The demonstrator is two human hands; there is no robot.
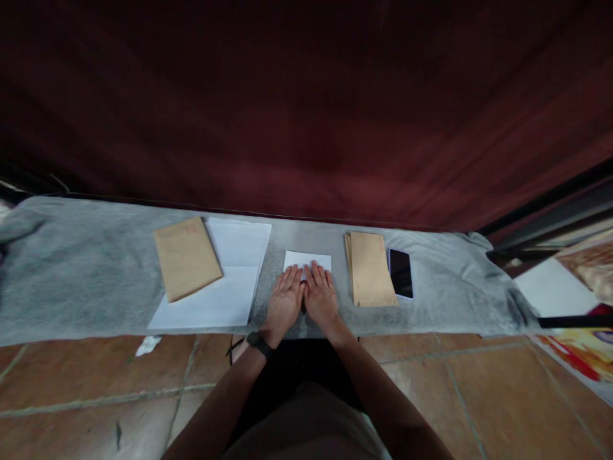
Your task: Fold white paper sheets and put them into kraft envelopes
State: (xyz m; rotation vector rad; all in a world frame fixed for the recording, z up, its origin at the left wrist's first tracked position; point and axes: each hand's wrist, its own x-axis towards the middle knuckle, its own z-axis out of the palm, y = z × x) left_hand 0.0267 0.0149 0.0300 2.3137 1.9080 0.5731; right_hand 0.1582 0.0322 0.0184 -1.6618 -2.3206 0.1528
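A small white sheet of paper (307,257), which looks folded, lies in front of me on the grey cloth. My left hand (286,295) rests flat on its near part, fingers stretched forward. Beside it my right hand (320,294) lies flat on the same paper, the two thumbs close together. The hands cover the near edge of the paper. To the left are large white sheets (234,255) with brown envelopes (186,259) on top. Right of my hands sits a stack of brown envelopes (371,271).
A dark-screened phone (401,273) lies right of the envelope stack. The grey cloth (96,268) covers a long narrow surface, with a dark red curtain-like wall (306,160) behind it. A white scrap (148,345) lies on the tiled floor (421,383).
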